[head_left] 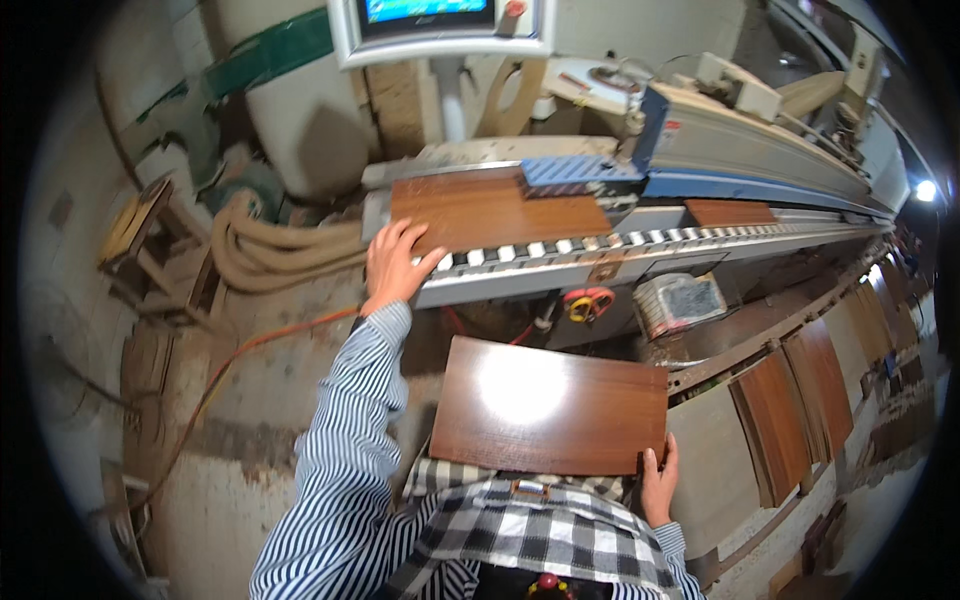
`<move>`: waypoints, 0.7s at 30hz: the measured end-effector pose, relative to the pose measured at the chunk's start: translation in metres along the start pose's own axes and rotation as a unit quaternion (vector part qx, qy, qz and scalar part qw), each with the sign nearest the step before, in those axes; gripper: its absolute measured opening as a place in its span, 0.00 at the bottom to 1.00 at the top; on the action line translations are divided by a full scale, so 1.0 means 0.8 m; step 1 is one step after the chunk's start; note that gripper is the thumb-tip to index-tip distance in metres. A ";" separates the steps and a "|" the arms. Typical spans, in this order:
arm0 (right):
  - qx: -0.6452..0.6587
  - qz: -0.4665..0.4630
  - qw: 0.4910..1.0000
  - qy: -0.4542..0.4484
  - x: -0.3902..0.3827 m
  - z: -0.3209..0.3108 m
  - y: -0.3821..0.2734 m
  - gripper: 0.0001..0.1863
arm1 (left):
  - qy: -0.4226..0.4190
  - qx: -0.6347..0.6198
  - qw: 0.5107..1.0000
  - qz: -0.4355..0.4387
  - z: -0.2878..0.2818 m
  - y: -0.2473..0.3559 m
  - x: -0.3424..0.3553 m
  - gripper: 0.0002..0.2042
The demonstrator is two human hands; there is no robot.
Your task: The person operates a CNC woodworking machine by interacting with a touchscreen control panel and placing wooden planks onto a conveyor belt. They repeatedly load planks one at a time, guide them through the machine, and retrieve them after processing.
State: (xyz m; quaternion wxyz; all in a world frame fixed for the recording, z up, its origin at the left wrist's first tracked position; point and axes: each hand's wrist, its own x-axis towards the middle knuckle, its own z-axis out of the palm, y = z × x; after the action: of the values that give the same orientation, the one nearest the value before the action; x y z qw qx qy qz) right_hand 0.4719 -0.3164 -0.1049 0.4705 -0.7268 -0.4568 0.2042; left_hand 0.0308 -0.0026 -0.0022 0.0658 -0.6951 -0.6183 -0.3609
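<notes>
My left hand (pixel 395 265) lies with its fingers stretched and slightly apart on the near left corner of a brown wood-grain panel (pixel 480 208). That panel lies flat on the feed track of a long edge-banding machine, its far right part under a blue slotted guard (pixel 580 172). In front of my body is a second brown panel (pixel 560 415), glossy, with a bright light reflection on it. My right hand (pixel 658 482) grips its lower right edge, thumb on the face and the other fingers mostly hidden behind. The panel's lower edge rests close against my checkered apron.
A row of black-and-white track pads (pixel 640 238) runs along the machine, with another panel (pixel 730 212) farther down. More panels (pixel 770 420) stand stacked at right. A control screen (pixel 425 12) is above, thick hoses (pixel 240 245) at left, and an orange hose (pixel 270 340) crosses the floor.
</notes>
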 end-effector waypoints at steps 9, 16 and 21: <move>-0.077 0.041 0.995 0.040 0.020 0.005 0.002 0.18 | -0.076 0.027 0.993 -0.087 -0.002 0.004 0.002 0.35; 0.226 0.072 0.971 0.028 0.041 -0.014 -0.005 0.11 | -0.087 0.027 0.991 -0.102 -0.003 0.005 0.002 0.37; 0.370 0.232 0.885 -0.162 0.054 -0.041 -0.021 0.12 | -0.087 0.016 0.992 -0.095 0.002 0.005 0.004 0.37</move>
State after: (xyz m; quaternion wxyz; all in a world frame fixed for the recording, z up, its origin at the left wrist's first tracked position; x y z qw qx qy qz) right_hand 0.5095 -0.2932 -0.0688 0.5643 -0.5417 -0.2362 0.5765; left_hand 0.0350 -0.0001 0.0002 -0.0123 -0.6611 -0.6903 -0.2937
